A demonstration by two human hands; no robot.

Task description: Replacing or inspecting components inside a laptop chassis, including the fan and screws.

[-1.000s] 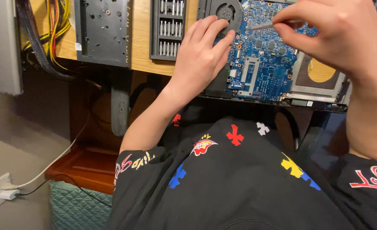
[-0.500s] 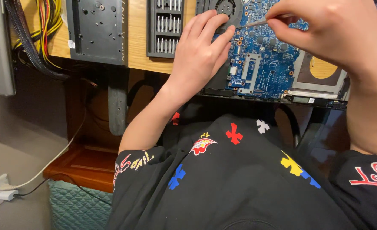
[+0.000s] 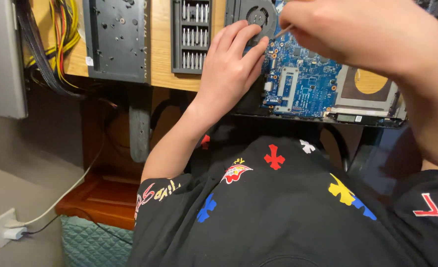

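Observation:
An opened laptop with a blue circuit board (image 3: 303, 81) and a round black fan (image 3: 256, 15) lies on the wooden desk (image 3: 160, 44). My left hand (image 3: 229, 69) rests flat on the laptop's left part, fingertips by the fan and the board's edge. My right hand (image 3: 357, 29) is above the board, fingers closed on a thin screwdriver (image 3: 282, 32) whose tip points down-left toward the board near the fan.
A black tray of screwdriver bits (image 3: 194, 34) lies left of the laptop, then a dark metal panel (image 3: 116, 39). A bundle of coloured cables (image 3: 55, 34) hangs at far left. A wall socket with a plug (image 3: 7, 228) is at lower left.
The view has shifted slightly; the desk things sit higher in frame. My right hand with the screwdriver has moved a little left, toward the fan. My left hand stays on the laptop.

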